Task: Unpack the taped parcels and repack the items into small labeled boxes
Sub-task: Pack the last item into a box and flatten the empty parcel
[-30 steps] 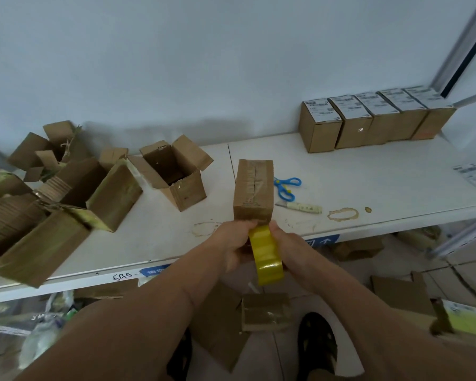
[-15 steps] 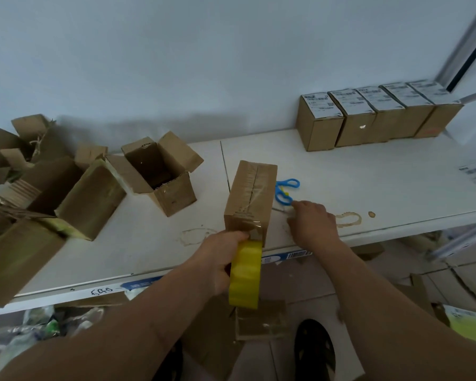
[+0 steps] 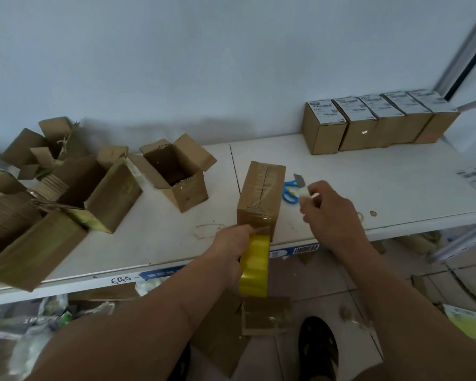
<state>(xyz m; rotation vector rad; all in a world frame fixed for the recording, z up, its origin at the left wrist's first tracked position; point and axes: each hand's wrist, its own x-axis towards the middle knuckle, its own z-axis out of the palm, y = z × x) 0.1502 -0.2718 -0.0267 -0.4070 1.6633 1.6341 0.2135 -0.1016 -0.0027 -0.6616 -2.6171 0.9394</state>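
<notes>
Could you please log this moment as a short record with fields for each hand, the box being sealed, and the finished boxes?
left hand: grips the yellow tape roll, tape strip running to the box
right hand: holds a small utility knife, blade raised beside the box
box being sealed: closed, at the shelf's front edge
scissors: blue-handled, lying behind the right hand
labeled boxes: five in a row by the wall

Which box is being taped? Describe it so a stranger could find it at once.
Start at the white shelf and go to its front edge, between the two hands. The closed box stands there alone, with clear tape running from it to the yellow roll. Unlike the five boxes at the back, it has no label.
</notes>
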